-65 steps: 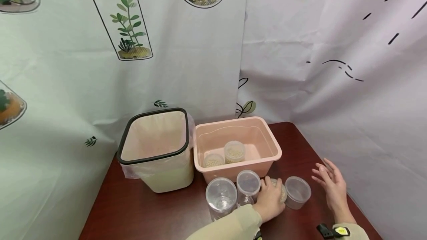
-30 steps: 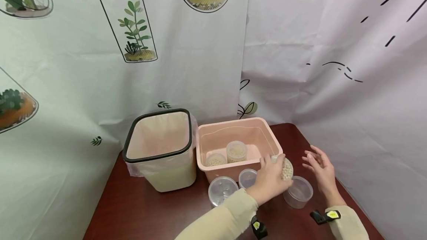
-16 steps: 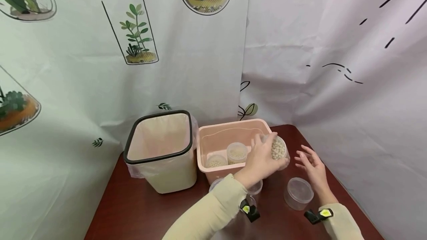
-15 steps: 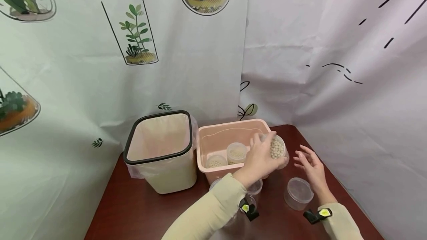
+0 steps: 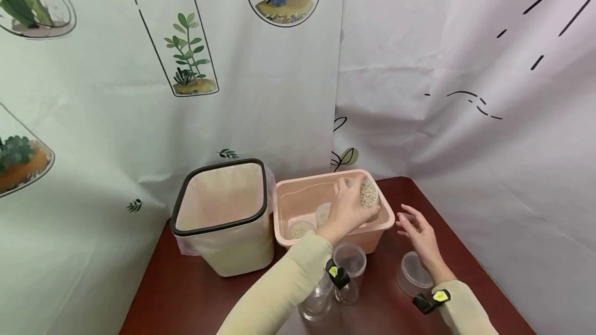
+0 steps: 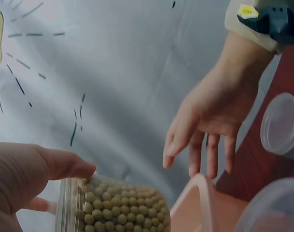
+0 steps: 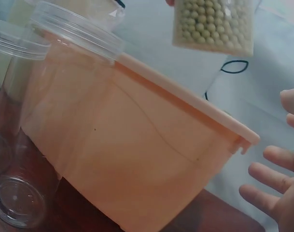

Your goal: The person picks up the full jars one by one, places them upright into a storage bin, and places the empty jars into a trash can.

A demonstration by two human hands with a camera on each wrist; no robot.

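My left hand (image 5: 346, 208) grips a clear plastic jar (image 5: 369, 195) of round pale beans by its lidded end, tilted on its side over the right part of the pink tub (image 5: 302, 195). In the left wrist view, the thumb lies on the lid's edge and the beans (image 6: 122, 208) fill the jar. Inside the tub stand two more lidded jars, one with beans (image 5: 299, 229), the other (image 5: 322, 214) partly behind my left hand. My right hand (image 5: 421, 239) hangs in the air just right of the tub, fingers loosely spread and holding nothing.
A short clear jar (image 5: 413, 275) stands under my right hand. Two taller clear jars, one (image 5: 349, 260) behind the other (image 5: 316, 301), stand before the tub, partly behind my left forearm. Left of the tub is a lined bin (image 5: 237, 249) with a black rim. A printed curtain closes the back.
My left hand has picked up the jar of beans from the table, raised it and carried it left over the tub. My right hand has drifted left towards the tub.
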